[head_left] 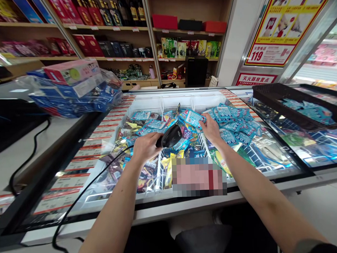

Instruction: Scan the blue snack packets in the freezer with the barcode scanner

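My left hand [147,146] is closed around the handle of a black barcode scanner [171,136], whose cable trails down to the left. The scanner's head points toward a blue packet [194,118] with a white label. My right hand [210,128] grips that packet by its right edge, above the freezer's glass lid. Similar blue packets [234,120] lie in a loose pile to the right of my right hand. A few more blue packets [154,124] rest on the glass, left of the one I hold.
A freezer [149,210] with ice-cream packs under its glass spans the front. At left sits a plastic-wrapped stack of boxes [73,83]. A dark basket [281,104] with blue packets stands at right. Shelves [112,27] of goods line the back.
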